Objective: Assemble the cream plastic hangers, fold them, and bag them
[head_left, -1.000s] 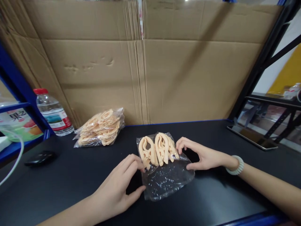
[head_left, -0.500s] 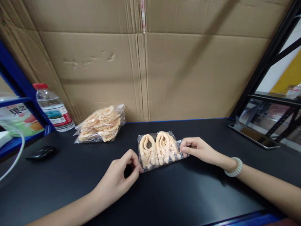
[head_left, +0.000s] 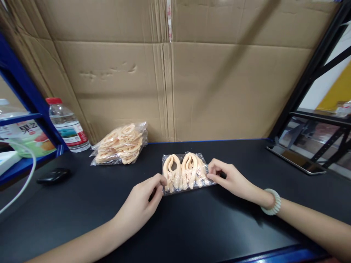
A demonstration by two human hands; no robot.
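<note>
A clear plastic bag [head_left: 185, 172] lies flat on the black table, with several cream-coloured, loop-shaped pieces inside that look like folded plastic hangers. At its left edge, my left hand [head_left: 145, 195] pinches the film between thumb and fingers. My right hand [head_left: 226, 177], wearing a pale beaded bracelet [head_left: 272, 202] on the wrist, is closed on the bag's right edge. Farther back on the left rests a pile of similar filled bags [head_left: 122, 143], stacked against the cardboard.
A water bottle [head_left: 68, 126] with a red cap and a black mouse [head_left: 54, 176] are at the left, beside a blue shelf and a white cable [head_left: 30, 171]. A phone-like flat device [head_left: 296, 160] lies at the right by a black rack. Cardboard [head_left: 241, 91] stands along the back.
The bag's right side has shifted slightly left along with my right hand, and its near edge has moved a little away from me. Both hands stay at its sides.
</note>
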